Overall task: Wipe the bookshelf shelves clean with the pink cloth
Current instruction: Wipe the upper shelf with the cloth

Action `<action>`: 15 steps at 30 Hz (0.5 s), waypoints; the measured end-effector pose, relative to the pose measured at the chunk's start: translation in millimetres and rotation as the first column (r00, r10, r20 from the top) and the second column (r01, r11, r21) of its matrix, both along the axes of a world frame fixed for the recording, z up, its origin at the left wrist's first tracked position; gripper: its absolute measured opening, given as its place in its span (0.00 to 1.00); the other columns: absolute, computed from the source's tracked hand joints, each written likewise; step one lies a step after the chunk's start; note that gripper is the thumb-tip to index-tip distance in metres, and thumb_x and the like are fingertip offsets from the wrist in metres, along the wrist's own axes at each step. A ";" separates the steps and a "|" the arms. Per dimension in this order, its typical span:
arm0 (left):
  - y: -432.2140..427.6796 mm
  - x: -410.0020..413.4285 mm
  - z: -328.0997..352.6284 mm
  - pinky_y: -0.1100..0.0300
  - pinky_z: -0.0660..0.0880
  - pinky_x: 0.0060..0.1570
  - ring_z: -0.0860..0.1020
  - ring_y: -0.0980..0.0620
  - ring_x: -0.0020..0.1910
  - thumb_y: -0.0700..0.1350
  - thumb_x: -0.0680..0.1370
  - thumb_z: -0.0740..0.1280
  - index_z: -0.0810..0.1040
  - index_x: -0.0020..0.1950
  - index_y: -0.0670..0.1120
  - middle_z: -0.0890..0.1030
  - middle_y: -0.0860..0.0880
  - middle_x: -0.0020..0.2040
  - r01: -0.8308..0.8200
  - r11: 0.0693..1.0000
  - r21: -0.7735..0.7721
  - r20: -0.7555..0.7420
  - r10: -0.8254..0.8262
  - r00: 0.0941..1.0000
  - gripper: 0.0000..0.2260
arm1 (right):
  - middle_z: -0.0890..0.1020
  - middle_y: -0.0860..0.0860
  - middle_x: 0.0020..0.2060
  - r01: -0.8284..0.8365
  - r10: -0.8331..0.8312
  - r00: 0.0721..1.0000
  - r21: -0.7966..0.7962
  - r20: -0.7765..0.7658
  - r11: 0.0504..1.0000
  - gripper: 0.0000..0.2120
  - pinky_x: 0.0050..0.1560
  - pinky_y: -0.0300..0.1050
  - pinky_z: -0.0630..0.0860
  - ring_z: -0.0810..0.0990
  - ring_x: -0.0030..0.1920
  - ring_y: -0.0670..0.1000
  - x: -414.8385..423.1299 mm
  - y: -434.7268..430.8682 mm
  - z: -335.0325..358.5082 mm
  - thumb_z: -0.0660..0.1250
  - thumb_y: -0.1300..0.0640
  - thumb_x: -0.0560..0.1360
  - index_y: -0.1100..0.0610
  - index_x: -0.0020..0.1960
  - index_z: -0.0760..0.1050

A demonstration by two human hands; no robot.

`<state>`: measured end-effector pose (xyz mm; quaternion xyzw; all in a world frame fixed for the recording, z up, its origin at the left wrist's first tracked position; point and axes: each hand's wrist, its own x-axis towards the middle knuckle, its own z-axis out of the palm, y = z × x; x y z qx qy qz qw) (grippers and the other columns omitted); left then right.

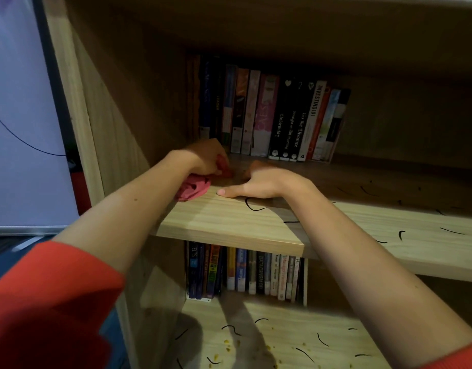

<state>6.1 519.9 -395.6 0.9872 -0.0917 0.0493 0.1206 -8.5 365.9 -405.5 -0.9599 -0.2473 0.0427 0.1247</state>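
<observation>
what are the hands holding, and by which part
The left hand grips the bunched cloth at its top; the right hand rests flat on the shelf, holding nothing.

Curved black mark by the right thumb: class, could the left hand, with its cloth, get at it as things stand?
Probably yes. The left hand grips the pink cloth on the same shelf, beside the curved black mark, with bare wood between. The right hand rests behind the mark, not over it.

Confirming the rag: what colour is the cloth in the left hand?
The cloth is deep pink, gripped by the left hand; head view.
</observation>
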 end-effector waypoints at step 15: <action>5.8 6.2 -2.6 0.63 0.71 0.54 0.76 0.51 0.55 0.34 0.77 0.64 0.80 0.60 0.47 0.80 0.49 0.58 0.028 0.996 -0.088 0.007 -0.028 1.000 0.15 | 0.73 0.50 0.45 0.023 -0.023 1.000 0.018 -0.018 1.000 0.36 0.32 0.39 0.64 0.72 0.44 0.50 -0.3 0.8 3.0 0.65 0.32 0.68 0.60 0.60 0.70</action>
